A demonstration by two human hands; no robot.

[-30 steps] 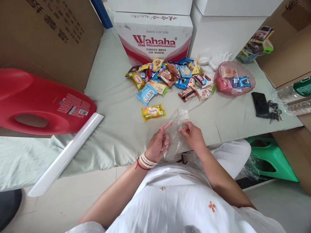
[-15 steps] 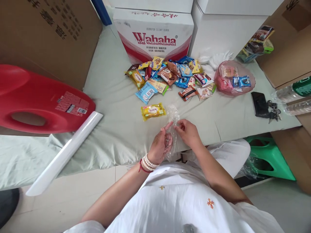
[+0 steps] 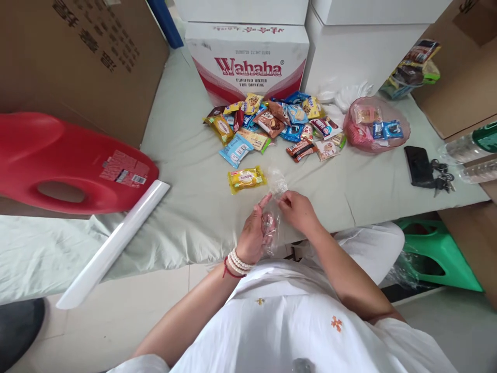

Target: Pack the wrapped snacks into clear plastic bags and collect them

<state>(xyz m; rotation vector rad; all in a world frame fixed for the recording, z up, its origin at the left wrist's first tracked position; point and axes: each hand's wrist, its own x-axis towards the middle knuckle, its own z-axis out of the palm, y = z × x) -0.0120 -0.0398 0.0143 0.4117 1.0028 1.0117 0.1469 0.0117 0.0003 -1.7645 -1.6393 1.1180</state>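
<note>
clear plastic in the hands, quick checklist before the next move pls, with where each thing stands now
1. Right hand has the clear plastic: ok, pinched at its upper part.
2. Left hand has a firm grip: cannot tell; plastic lies over its curled side.
3. Plastic is open: cannot tell, too crumpled and see-through.
4. Yellow packet is apart from the pile of packets: ok, lying alone on the cloth.
5. Pink bowl is upright: ok, with packets inside.
6. Phone is away from the hands: ok, off to the right beside the keys.
</note>
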